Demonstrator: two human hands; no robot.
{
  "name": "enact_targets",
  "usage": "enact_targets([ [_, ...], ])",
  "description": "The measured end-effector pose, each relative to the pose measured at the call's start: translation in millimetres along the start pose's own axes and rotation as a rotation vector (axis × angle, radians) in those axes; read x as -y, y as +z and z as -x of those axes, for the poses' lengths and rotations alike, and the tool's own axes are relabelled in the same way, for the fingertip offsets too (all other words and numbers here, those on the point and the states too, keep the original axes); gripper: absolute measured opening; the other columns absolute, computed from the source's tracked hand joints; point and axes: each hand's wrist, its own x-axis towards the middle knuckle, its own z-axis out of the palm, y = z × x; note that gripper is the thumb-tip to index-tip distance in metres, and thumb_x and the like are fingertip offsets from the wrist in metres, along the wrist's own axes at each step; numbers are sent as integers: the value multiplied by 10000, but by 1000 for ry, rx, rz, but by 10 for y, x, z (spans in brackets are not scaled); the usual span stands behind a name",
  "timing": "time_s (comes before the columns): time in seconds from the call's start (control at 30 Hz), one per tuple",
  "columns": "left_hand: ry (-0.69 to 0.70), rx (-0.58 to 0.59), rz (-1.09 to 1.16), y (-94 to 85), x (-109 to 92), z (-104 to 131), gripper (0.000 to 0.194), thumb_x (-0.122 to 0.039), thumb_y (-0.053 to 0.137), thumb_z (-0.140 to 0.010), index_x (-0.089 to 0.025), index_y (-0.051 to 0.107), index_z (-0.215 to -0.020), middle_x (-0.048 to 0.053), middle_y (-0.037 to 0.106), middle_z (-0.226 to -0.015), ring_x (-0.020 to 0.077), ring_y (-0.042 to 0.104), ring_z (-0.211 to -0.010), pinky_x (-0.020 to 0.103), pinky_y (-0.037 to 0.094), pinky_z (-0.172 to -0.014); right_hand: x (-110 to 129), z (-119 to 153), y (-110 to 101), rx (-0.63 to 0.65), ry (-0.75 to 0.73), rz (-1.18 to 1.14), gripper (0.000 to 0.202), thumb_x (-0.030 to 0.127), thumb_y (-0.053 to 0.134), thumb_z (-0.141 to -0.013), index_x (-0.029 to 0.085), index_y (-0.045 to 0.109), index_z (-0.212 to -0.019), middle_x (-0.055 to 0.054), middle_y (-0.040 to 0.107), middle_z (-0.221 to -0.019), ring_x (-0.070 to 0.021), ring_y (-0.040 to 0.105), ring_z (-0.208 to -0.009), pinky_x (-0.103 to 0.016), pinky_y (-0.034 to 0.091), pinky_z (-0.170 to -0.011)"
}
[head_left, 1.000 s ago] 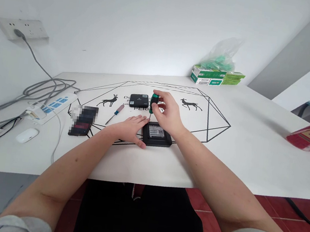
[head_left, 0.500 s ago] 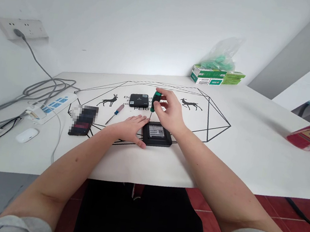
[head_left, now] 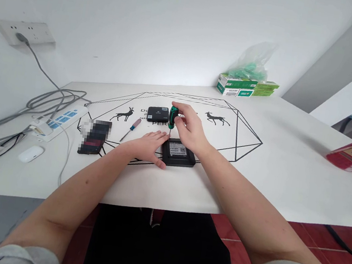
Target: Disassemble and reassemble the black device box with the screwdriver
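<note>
Shows, in the head view, a flat, squarish black box [head_left: 179,161] with a raised rim on a smooth white tablecloth [head_left: 253,186]. Presses the left hand [head_left: 149,148], fingers spread, to the box's left side; grips a green-and-black screwdriver [head_left: 173,116], near upright, in the right hand [head_left: 191,127], tip at the box's far-left corner. Reads "PERF" beyond the box.

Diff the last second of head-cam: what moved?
The right hand swung the green-and-black screwdriver: its handle leaned slightly right half a second ago, and is now back left, more upright. Nothing visibly taken hold of or let go. Unchanged: the left hand at the left edge of the black labelled case, the loose screwdriver and the small black box.
</note>
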Motion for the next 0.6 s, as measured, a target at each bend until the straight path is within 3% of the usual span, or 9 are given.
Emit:
enact_targets([
  [0.17, -10, 0, -7, 3, 4, -4, 1521, -1049, 624, -742, -147, 50, -1823, 207, 2, -1890, 469, 18, -1745, 585, 110, -1400, 1, 0, 7, -48, 35, 38, 410, 390, 724, -975, 292, 667, -1369, -100, 630, -1223, -252, 649, -1023, -442, 677, -813],
  [0.4, -9, -2, 10, -4, -6, 5, 1532, -1048, 628, -732, -150, 38, -1825, 193, -17, -1891, 461, 9, -1747, 587, 98, -1402, 1, -7, 0, -28, -24, 23, 497, 232, 516, -1016, 303, 586, -1503, -105, 705, -1268, -270, 679, -1072, -484, 666, -892],
  [0.6, 12, -3, 5, 6, 17, -8, 1509, -1055, 615, -742, -193, 23, -1830, 179, 7, -1896, 466, 17, -1746, 595, 108, -1399, -15, -13, -14, -20, -71, 21, 490, 164, 422, -1038, 336, 678, -1419, -110, 671, -1321, -289, 665, -1202, -565, 621, -1048],
])
